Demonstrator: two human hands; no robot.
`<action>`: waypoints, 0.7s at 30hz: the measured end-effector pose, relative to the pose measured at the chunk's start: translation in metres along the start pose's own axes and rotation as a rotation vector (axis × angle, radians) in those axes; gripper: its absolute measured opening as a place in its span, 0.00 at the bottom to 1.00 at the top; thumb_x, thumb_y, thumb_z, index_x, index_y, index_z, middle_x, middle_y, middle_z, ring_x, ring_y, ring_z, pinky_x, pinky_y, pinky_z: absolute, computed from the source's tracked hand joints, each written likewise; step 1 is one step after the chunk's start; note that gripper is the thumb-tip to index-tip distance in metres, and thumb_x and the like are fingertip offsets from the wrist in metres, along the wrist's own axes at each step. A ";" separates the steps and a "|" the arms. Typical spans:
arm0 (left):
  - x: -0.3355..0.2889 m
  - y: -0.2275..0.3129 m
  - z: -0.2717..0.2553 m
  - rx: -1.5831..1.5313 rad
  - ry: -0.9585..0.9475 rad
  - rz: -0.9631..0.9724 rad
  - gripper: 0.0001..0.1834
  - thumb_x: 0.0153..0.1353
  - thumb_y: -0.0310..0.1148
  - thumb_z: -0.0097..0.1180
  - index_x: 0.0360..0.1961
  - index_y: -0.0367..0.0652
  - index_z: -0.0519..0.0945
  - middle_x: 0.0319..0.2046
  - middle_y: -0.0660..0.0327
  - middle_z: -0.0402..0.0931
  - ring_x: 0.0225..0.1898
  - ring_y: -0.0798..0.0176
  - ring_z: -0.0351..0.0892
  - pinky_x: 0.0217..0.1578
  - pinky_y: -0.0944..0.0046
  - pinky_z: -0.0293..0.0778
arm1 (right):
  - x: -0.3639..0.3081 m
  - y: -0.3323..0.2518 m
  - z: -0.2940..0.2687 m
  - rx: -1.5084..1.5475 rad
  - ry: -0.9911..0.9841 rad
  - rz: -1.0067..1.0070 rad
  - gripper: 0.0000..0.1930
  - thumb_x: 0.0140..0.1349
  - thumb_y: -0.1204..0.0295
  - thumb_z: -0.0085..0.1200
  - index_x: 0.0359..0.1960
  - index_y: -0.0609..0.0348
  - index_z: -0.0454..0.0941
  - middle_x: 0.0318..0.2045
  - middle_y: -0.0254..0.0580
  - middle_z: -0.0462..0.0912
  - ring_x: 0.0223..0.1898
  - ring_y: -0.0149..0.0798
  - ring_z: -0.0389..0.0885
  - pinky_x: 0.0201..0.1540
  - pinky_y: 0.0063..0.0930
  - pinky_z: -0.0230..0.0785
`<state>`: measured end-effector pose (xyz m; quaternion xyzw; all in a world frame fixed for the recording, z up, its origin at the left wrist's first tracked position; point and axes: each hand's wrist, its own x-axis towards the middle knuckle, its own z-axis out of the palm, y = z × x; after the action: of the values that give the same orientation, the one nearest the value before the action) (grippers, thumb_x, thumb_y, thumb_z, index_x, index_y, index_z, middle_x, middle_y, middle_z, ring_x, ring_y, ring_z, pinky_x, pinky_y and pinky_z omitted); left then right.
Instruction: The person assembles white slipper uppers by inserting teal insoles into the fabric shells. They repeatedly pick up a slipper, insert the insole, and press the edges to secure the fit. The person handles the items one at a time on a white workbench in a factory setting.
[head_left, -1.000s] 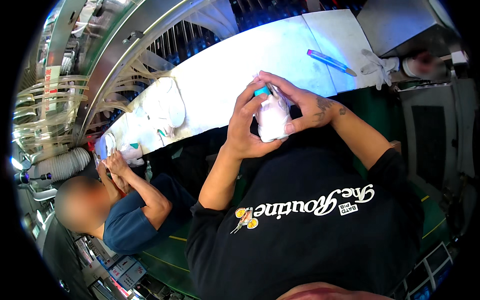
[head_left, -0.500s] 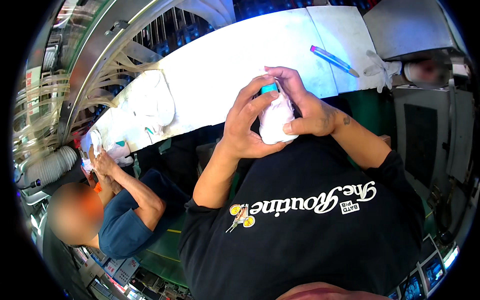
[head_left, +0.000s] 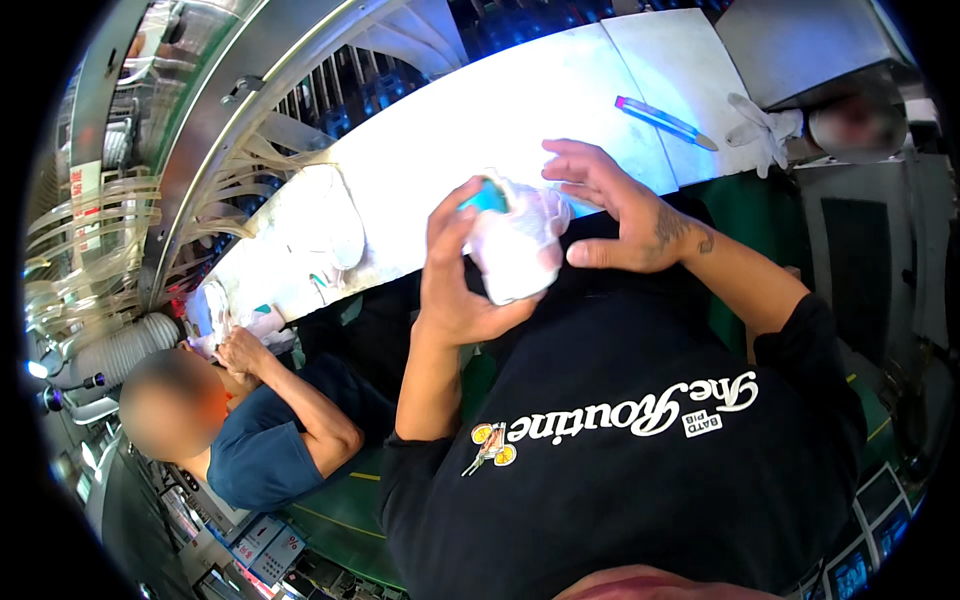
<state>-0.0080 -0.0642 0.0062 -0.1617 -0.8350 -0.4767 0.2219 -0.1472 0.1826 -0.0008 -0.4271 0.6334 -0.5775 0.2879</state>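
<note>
My left hand [head_left: 462, 290] is gripping the soft white pouch [head_left: 515, 248] by its blue cap [head_left: 487, 196], my right hand [head_left: 622, 210] open-fingered beside it; looks light and squashy, so I'd pinch near the cap.

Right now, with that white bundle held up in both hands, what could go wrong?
The white bundle with its blue-capped piece is held in the air past the table edge, gripped mainly by the left hand; the right hand has its fingers spread, so it might slip and fall. A co-worker works close by on the left; a wide elbow swing could bump them.
</note>
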 end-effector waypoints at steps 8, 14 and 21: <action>-0.001 0.054 -0.034 0.467 -0.189 -0.265 0.45 0.45 0.37 0.81 0.67 0.41 0.78 0.70 0.38 0.64 0.67 0.33 0.75 0.59 0.43 0.83 | 0.011 0.012 0.080 -0.375 0.237 -0.394 0.38 0.53 0.75 0.76 0.68 0.60 0.77 0.62 0.50 0.77 0.65 0.55 0.77 0.69 0.46 0.73; -0.001 0.061 -0.032 0.528 -0.203 -0.357 0.49 0.36 0.42 0.89 0.63 0.43 0.81 0.68 0.42 0.70 0.63 0.37 0.80 0.56 0.44 0.84 | 0.018 0.012 0.076 -0.364 0.290 -0.476 0.19 0.52 0.75 0.73 0.45 0.56 0.81 0.47 0.45 0.80 0.51 0.51 0.80 0.52 0.46 0.74; 0.005 0.059 -0.034 0.545 -0.257 -0.335 0.51 0.32 0.46 0.91 0.62 0.43 0.83 0.68 0.41 0.71 0.62 0.37 0.82 0.54 0.44 0.85 | 0.019 0.037 0.076 -0.311 0.252 -0.440 0.29 0.47 0.71 0.77 0.52 0.59 0.79 0.49 0.47 0.79 0.54 0.53 0.79 0.56 0.46 0.74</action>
<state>0.0237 -0.0645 0.0672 -0.0158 -0.9678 -0.2415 0.0687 -0.0983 0.1281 -0.0469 -0.5180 0.6374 -0.5704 0.0060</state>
